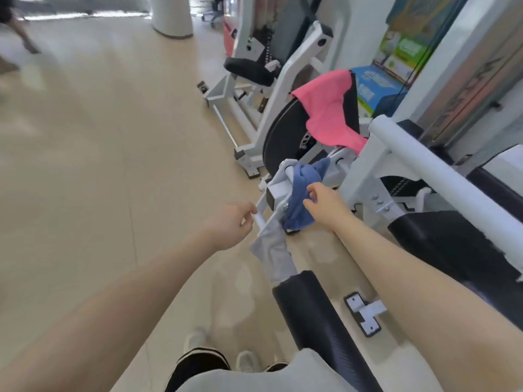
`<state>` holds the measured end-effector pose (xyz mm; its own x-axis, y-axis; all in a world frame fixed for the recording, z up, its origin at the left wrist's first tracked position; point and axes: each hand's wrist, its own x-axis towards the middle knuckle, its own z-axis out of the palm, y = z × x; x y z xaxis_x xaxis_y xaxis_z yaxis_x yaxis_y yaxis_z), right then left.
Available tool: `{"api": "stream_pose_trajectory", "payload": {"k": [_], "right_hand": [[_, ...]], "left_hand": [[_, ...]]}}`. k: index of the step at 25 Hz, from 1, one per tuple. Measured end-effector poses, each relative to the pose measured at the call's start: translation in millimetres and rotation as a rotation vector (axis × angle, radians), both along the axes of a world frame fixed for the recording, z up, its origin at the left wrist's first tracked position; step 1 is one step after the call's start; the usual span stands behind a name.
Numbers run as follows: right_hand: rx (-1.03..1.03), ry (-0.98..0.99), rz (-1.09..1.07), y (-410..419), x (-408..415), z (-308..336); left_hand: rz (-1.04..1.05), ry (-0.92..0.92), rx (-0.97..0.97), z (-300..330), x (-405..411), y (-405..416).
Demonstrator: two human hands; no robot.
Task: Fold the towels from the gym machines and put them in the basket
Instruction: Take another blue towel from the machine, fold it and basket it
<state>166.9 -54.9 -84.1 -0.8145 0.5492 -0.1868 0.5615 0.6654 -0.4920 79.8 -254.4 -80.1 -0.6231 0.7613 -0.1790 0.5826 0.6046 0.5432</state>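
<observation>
- Our right fingers [311, 193] pinch the blue towel [301, 193], thumb on one side and fingertips on the other, so the right hand [325, 203] is closed on the cloth.
- The blue towel hangs in a bunch over a white bar of the near gym machine [365, 176].
- Our left hand [230, 224] is curled, and its fingertips hold the top of the grey towel [273, 250] right at a thin white bar.
- The grey towel hangs down from that bar to the black roller pad [317, 315] below it.
- Both our arms reach forward and a bit to the right, with bare forearms.
- We cannot see how far the left fingers wrap round the bar, because the hand hides them.
- The picture is blurry on the left side, and a person [17, 26] far off there is cut off by the edge.
- A pink towel [328, 108] lies over the black seat back of the machine behind, well apart from our hands.
- More white machines [271, 80] stand along the wall on the right.
- The tan floor [113, 137] is wide and bare on the left.
- Our shoes [198, 360] show at the bottom.
</observation>
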Motion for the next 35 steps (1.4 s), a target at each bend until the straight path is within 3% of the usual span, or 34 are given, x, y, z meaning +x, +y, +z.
{"api": "stream_pose_trajectory", "payload": {"k": [10, 14, 16, 18, 20, 22, 24, 26, 28, 30, 32, 33, 35], "right_hand": [[0.035, -0.132, -0.505, 61, -131, -35], [0.09, -0.29, -0.529, 61, -151, -57], [-0.03, -0.321, -0.555, 62, -153, -73], [-0.195, -0.229, -0.658, 64, -154, -81], [-0.136, -0.25, -0.72, 68, -154, -84], [0.026, -0.405, -0.658, 68, -159, -82], [0.036, -0.427, -0.597, 61, -160, -75], [-0.037, -0.285, -0.623, 53, -151, -70], [-0.15, 0.054, -0.777, 47, -137, -54], [-0.433, 0.522, -1.02, 37, -122, -25], [-0.813, 1.045, -1.131, 25, -104, 3], [-0.953, 1.218, -1.11, 16, -94, 16], [-1.095, 1.348, -0.996, -4, -79, 37]], "left_hand": [[-0.663, 0.011, -0.13, -26, -181, 136], [-0.886, 0.148, -0.268, -52, -212, 178], [-0.94, 0.202, -0.297, -67, -218, 191], [-0.94, 0.212, -0.304, -74, -223, 198], [-0.968, 0.222, -0.3, -78, -227, 202], [-1.011, 0.272, -0.307, -76, -229, 204], [-1.017, 0.28, -0.312, -75, -231, 206], [-0.994, 0.238, -0.312, -74, -230, 205], [-0.986, 0.236, -0.324, -72, -225, 200], [-0.993, 0.252, -0.343, -70, -223, 196], [-1.01, 0.226, -0.347, -67, -225, 196], [-0.987, 0.136, -0.319, -65, -226, 198], [-0.792, -0.201, -0.14, -53, -224, 202]]}}
